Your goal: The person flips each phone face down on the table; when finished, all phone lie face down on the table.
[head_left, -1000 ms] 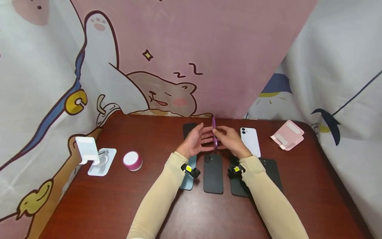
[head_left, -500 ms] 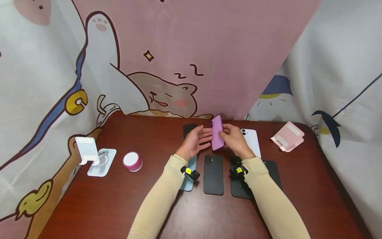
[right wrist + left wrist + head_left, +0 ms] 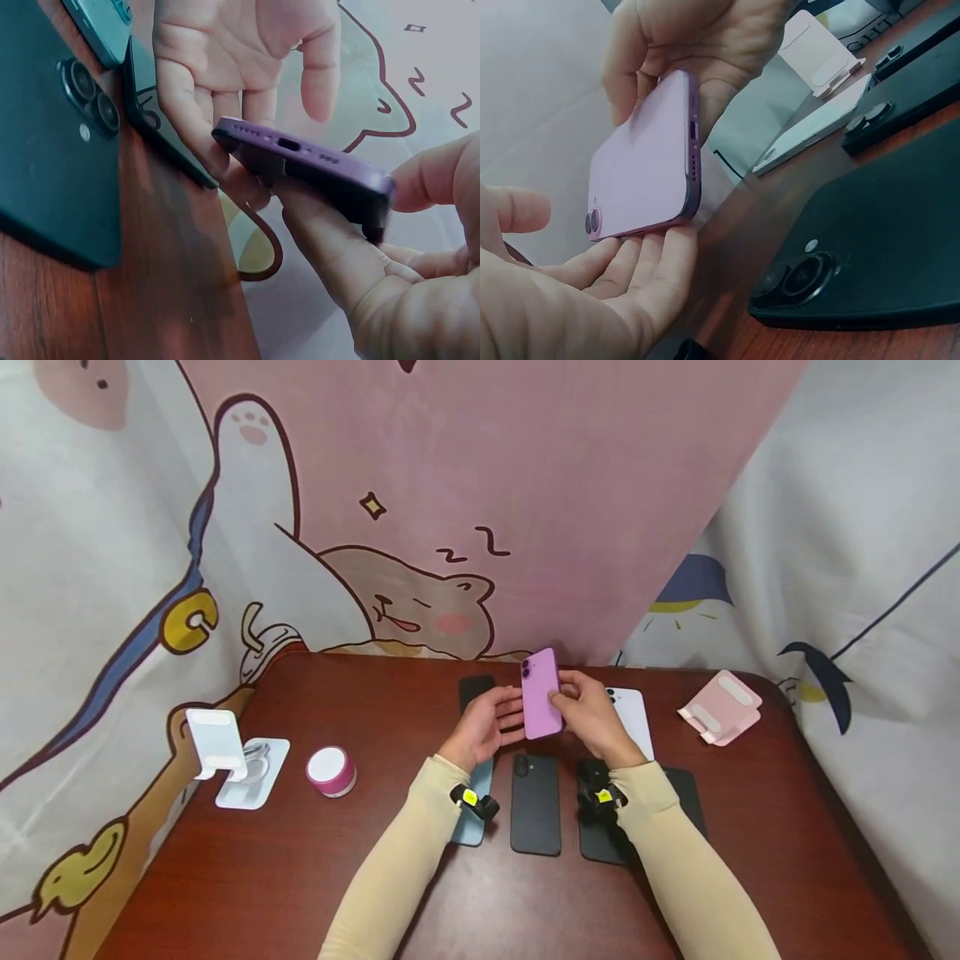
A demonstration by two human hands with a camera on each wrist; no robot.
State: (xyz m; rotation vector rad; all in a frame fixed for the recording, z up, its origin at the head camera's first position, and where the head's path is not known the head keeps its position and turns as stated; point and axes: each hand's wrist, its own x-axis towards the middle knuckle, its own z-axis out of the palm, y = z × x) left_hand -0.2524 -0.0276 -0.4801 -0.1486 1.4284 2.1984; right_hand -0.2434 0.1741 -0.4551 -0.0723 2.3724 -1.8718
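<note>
A pinkish-purple smartphone (image 3: 542,697) is held up above the table, its back with two camera lenses facing the head camera. My right hand (image 3: 596,717) pinches its right long edge, thumb on the back and fingers behind. Fingers of my left hand (image 3: 478,728) are extended along the phone's left side. In the left wrist view these fingertips meet the lower edge of the purple phone (image 3: 641,154), and the thumb stands away from it. The right wrist view shows the charging port end of the phone (image 3: 300,154), with its dark screen side over my right fingers.
Below the hands lie a black phone (image 3: 536,810), a light blue phone (image 3: 471,827) and dark phones (image 3: 600,847) partly under the right arm. Behind are another black phone (image 3: 474,689) and a white phone (image 3: 633,722). Phone stands (image 3: 722,706) (image 3: 217,743) and a pink jar (image 3: 330,770) flank them.
The purple phone has turned in my right hand from edge-on to back facing the head camera, then shifted slightly left to the left fingers. The other phones have stayed put.
</note>
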